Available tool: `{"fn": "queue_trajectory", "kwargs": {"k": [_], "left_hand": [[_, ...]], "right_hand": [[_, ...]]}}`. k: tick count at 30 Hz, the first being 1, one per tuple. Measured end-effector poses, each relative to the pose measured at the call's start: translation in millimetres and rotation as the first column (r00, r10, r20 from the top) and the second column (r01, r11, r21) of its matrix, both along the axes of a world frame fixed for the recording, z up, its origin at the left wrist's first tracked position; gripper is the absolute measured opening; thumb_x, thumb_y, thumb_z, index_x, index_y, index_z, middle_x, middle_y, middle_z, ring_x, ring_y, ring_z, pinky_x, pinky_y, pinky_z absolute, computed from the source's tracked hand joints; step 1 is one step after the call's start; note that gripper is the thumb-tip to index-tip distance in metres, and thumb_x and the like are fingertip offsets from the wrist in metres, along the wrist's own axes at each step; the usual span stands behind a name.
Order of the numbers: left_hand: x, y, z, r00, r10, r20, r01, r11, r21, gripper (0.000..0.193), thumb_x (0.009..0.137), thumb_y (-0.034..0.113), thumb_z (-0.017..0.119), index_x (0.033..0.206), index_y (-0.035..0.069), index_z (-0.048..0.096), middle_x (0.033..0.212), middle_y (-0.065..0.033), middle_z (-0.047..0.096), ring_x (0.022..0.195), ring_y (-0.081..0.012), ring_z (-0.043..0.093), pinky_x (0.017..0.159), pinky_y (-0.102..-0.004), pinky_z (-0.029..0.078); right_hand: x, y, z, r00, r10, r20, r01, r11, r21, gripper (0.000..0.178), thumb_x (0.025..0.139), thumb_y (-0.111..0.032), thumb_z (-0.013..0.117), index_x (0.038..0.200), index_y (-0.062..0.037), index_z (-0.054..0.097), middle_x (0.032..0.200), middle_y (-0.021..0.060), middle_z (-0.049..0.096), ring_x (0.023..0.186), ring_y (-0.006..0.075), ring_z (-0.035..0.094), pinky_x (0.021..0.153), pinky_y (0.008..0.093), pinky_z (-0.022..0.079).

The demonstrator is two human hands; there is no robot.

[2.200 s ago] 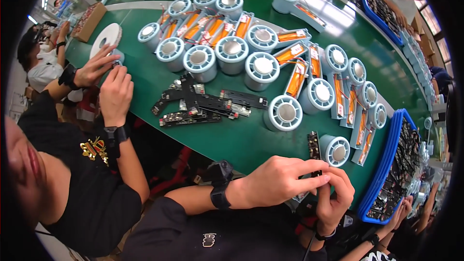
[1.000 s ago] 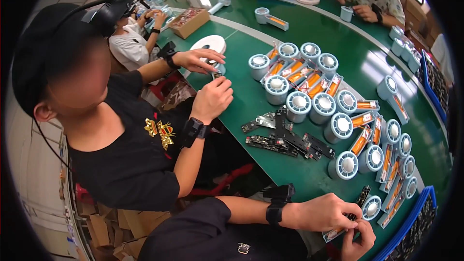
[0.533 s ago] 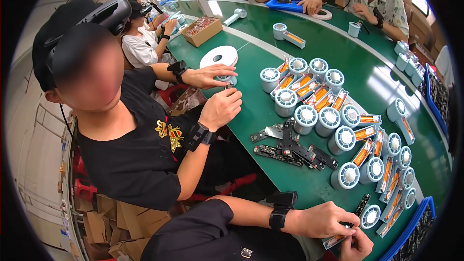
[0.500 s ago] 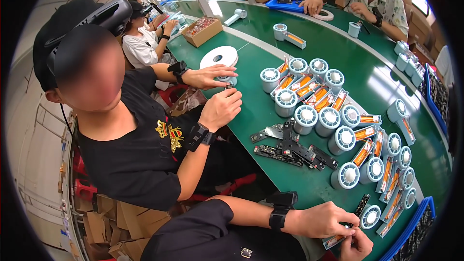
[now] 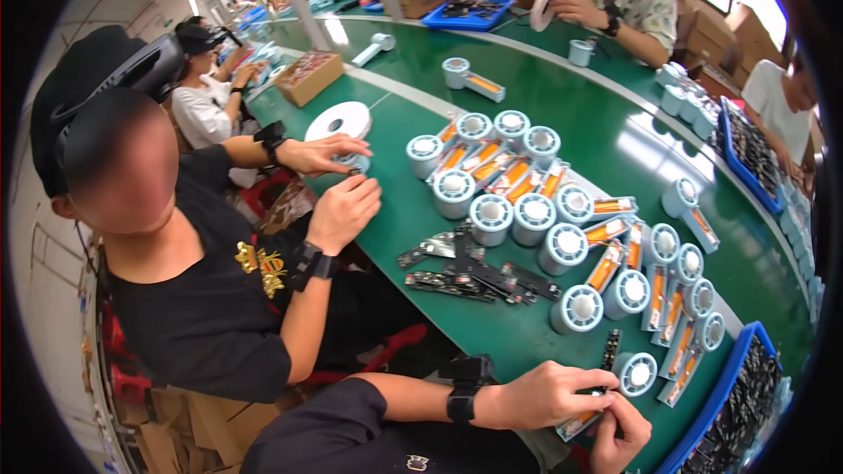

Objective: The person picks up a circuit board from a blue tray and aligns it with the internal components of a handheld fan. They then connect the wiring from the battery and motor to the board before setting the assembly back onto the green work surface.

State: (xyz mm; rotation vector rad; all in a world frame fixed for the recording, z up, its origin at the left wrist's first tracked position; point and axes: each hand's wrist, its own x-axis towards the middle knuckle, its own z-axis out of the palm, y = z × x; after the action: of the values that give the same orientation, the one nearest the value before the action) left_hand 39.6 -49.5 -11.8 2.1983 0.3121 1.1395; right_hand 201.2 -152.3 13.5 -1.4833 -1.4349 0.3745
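At the lower right my left hand (image 5: 549,395) is closed, its thumb and fingers pinching near the lower end of a narrow black circuit board (image 5: 612,348). My right hand (image 5: 622,435) is closed too, its fingertips meeting those of the left; what they grip is hidden. Under and between both hands is a light blue handheld fan body, its round head (image 5: 637,375) to the upper right and its open handle (image 5: 577,427) showing below my left fingers. More fan bodies (image 5: 582,308) with orange parts in their handles stand close by. Loose black circuit boards (image 5: 470,268) lie piled beyond my left hand.
A blue tray (image 5: 757,333) of black parts stands to the right. On my left a co-worker (image 5: 211,254) handles a small part beside a white reel (image 5: 340,123). Across the green table (image 5: 386,167), another person (image 5: 610,0) holds a white ring-shaped roll (image 5: 543,9).
The view has shifted, so the scene sits farther left. My hands stay pinched together over the same fan body. Across the table, the person has lifted the white roll off the surface.
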Motion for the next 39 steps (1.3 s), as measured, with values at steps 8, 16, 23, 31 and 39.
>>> {"fn": "queue_trajectory", "kwargs": {"k": [8,16,23,31,39], "left_hand": [[-1,-2,-1,0.997,0.027,-0.070,-0.027,1.000,-0.002,0.030,0.088,0.006,0.068,0.117,0.006,0.073,0.124,-0.0147,0.068,0.090,-0.0274,0.075,0.070,-0.0328,0.062],[0,7,-10,0.999,0.010,-0.048,-0.005,0.995,0.095,0.033,0.085,0.007,0.068,0.118,0.006,0.071,0.125,-0.0138,0.067,0.092,-0.0286,0.074,0.072,-0.0344,0.062],[12,-12,4,0.997,0.066,-0.042,-0.063,0.996,0.062,0.028,0.086,0.008,0.067,0.114,0.006,0.069,0.123,-0.0089,0.066,0.091,-0.0299,0.073,0.072,-0.0362,0.061],[9,-10,20,0.988,0.023,-0.154,-0.023,1.000,-0.001,0.029,0.101,0.019,0.059,0.124,0.003,0.063,0.106,-0.0213,0.070,0.089,-0.0328,0.068,0.082,-0.0432,0.055],[18,-16,4,0.989,0.049,-0.142,-0.041,0.998,0.056,0.030,0.086,0.006,0.064,0.116,0.002,0.066,0.121,-0.0159,0.064,0.085,-0.0311,0.071,0.069,-0.0363,0.060]], "right_hand": [[5,-11,-1,0.980,0.044,-0.192,-0.072,0.987,-0.143,0.034,0.086,0.010,0.054,0.114,0.0071,0.072,0.088,0.0124,0.074,0.069,0.0128,0.065,0.064,0.0274,0.052],[3,-10,-19,0.991,0.073,-0.108,-0.072,0.997,0.008,0.036,0.086,0.006,0.055,0.118,0.0069,0.071,0.096,0.0166,0.076,0.078,0.0173,0.069,0.072,0.0297,0.055],[3,-16,-8,0.991,0.007,-0.131,-0.009,1.000,-0.016,0.026,0.093,0.003,0.060,0.116,0.0075,0.070,0.099,0.0174,0.075,0.080,0.0184,0.068,0.074,0.0299,0.054],[5,-5,-11,0.995,-0.039,-0.088,0.034,0.997,-0.067,0.010,0.095,0.001,0.064,0.104,0.0057,0.069,0.086,0.0118,0.069,0.073,0.0164,0.063,0.067,0.0292,0.052],[14,-7,-2,0.999,-0.028,-0.038,0.026,0.998,-0.057,0.006,0.097,0.000,0.064,0.101,0.0048,0.066,0.084,0.0101,0.065,0.071,0.0148,0.059,0.063,0.0280,0.048]]}}
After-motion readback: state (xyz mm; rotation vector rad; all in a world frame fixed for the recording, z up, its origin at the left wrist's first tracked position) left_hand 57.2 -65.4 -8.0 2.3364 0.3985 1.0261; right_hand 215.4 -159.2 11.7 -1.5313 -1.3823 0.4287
